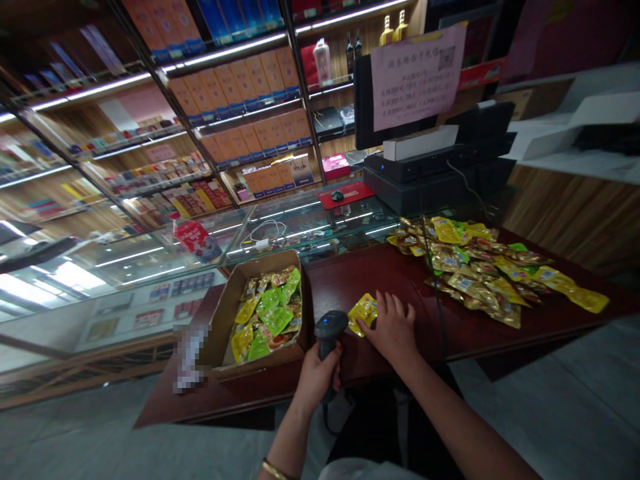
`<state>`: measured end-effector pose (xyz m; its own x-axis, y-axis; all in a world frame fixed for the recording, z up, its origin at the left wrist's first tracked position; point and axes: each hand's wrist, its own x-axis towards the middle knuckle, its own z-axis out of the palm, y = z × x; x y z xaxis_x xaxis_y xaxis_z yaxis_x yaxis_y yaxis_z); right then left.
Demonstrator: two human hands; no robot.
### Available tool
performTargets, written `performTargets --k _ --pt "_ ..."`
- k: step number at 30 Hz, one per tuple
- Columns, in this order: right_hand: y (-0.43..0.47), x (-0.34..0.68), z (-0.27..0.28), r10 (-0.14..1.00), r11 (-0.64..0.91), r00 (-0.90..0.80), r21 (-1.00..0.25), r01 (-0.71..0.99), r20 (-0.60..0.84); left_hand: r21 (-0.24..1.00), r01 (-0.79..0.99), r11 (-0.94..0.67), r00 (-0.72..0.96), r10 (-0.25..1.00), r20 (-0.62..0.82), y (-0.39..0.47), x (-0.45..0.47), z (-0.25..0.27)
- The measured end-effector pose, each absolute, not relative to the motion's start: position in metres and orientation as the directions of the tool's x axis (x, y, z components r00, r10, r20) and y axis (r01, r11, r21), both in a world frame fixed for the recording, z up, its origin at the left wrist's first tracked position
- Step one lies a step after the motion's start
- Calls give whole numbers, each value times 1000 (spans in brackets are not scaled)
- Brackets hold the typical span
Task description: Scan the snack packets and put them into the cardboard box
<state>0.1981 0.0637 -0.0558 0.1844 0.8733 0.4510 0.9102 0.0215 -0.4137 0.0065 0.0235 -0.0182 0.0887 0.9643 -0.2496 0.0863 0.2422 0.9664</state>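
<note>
I see dark red bench (pixel 343 277), cardboard box (pixel 225 313) at left. My left hand (pixel 319 375) wrapped round scanner (pixel 331 325). My right hand (pixel 394 330) half-open on yellow packet (pixel 361 312) lying on bench; can't tell if gripped. Packet seems light, soft, slippery; best pinched by edge. Its right side hidden, print unreadable.

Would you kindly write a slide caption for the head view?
Left hand grips a scanner, right hand touches a yellow packet, between a cardboard box and a packet pile.
</note>
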Motion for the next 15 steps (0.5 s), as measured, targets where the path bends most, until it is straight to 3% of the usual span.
performTargets --k 6,11,15 --pt "66 205 -60 889 175 104 -541 823 446 965 93 244 88 964 -252 23 6 -19" --pt "72 218 -64 904 259 159 -804 536 397 953 90 291 96 949 -299 24 6 -21" --pt "75 225 -65 914 246 208 -882 401 350 936 109 335 81 936 -344 25 9 -16"
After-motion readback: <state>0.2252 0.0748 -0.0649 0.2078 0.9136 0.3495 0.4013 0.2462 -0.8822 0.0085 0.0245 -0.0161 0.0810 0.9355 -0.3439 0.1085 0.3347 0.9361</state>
